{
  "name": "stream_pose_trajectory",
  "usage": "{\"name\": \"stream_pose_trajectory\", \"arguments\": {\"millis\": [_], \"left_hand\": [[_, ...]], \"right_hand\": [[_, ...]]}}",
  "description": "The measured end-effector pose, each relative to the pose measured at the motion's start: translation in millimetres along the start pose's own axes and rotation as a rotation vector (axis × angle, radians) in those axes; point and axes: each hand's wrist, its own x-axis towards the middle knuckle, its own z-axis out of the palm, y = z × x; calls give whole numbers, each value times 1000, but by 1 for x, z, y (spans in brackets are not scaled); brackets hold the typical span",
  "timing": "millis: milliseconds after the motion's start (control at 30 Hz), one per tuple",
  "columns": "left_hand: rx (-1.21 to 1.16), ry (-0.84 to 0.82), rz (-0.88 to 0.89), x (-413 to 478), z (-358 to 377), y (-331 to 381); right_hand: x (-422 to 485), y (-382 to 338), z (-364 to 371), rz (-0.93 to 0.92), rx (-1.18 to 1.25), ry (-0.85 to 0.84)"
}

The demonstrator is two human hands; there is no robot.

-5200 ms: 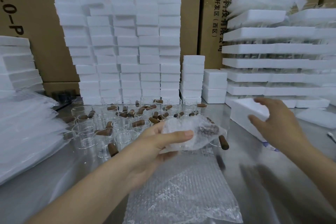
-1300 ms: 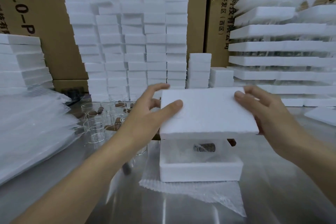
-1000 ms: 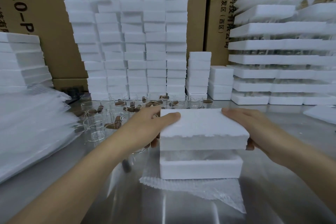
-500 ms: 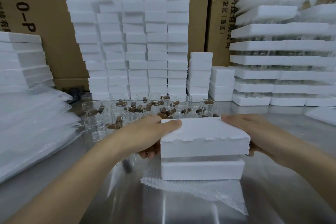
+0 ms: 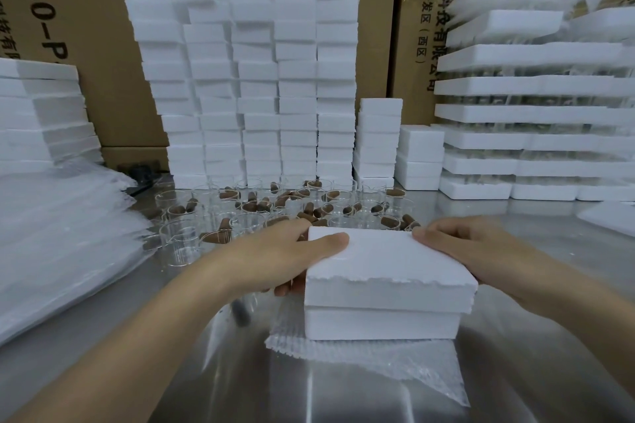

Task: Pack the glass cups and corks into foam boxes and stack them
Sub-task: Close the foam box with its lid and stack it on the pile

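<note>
A white foam lid point(image 5: 388, 268) sits flush on the foam box base point(image 5: 381, 324) in front of me, so the contents are hidden. My left hand point(image 5: 285, 254) grips the lid's left edge, thumb on top. My right hand point(image 5: 460, 247) holds its right edge, fingers over the far corner. The box rests on a sheet of bubble wrap point(image 5: 378, 364). Behind it stand several glass cups point(image 5: 182, 237) with brown corks point(image 5: 220, 235) in and among them.
Tall columns of foam boxes point(image 5: 257, 79) line the back. Wide foam trays point(image 5: 536, 113) are piled at right, foam slabs point(image 5: 37, 113) and plastic bags point(image 5: 55, 244) at left. Cardboard cartons point(image 5: 103, 45) form the wall behind. The steel table point(image 5: 343, 402) shows near me.
Both hands lowered the foam lid onto the base, closing the gap; the wrapped cup and cork inside are now covered.
</note>
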Motion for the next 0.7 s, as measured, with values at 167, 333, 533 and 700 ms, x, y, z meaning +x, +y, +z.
{"name": "stream_pose_trajectory", "arguments": {"millis": [167, 333, 533, 700], "left_hand": [[59, 6, 0, -2, 0, 2], [59, 6, -32, -5, 2, 5], [78, -30, -69, -6, 2, 8], [54, -77, -114, -7, 3, 9]], "right_hand": [[1, -2, 4, -54, 16, 74], [1, -2, 7, -54, 94, 82], [2, 0, 10, -52, 113, 86], [2, 0, 9, 6, 73, 56]]}}
